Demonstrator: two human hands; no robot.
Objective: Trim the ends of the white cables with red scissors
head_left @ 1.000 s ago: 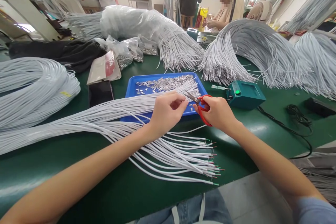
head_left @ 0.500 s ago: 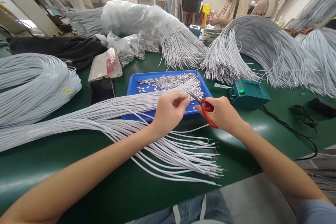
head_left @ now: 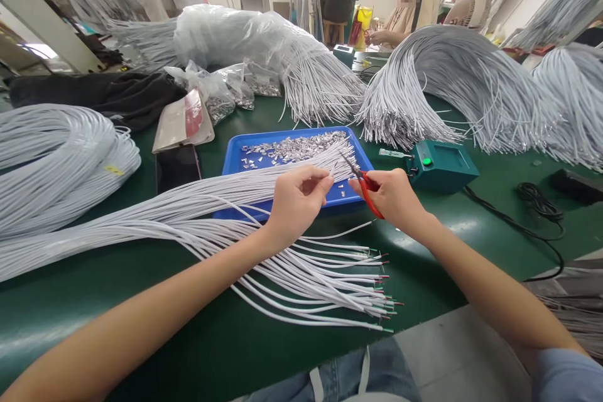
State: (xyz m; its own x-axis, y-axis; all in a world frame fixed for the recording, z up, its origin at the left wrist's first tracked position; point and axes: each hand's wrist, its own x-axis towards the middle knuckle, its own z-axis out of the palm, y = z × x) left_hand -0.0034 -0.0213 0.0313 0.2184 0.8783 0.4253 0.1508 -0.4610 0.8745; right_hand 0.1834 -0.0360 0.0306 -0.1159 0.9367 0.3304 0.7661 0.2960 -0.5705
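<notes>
My left hand [head_left: 298, 201] pinches the end of a white cable from the long bundle of white cables [head_left: 198, 198] that runs across the green table onto a blue tray [head_left: 235, 157]. My right hand [head_left: 394, 196] grips red-handled scissors [head_left: 362, 181], blades pointing up-left over the tray, close to the cable tips. Small metal terminals [head_left: 294, 146] lie heaped in the tray. In front of my hands lies a fan of cables with stripped coloured ends [head_left: 348, 286].
A teal box with a green button [head_left: 440, 165] and black cord [head_left: 537, 201] sits right of the tray. Big cable coils lie left [head_left: 51, 163], behind [head_left: 264, 53] and right [head_left: 471, 91]. A phone [head_left: 176, 166], bags and black cloth lie behind. People work at the far side.
The scissors have tilted slightly, blades now nearer the cable tips over the tray. My left hand keeps its pinch on the cable end. The view shifted a little.
</notes>
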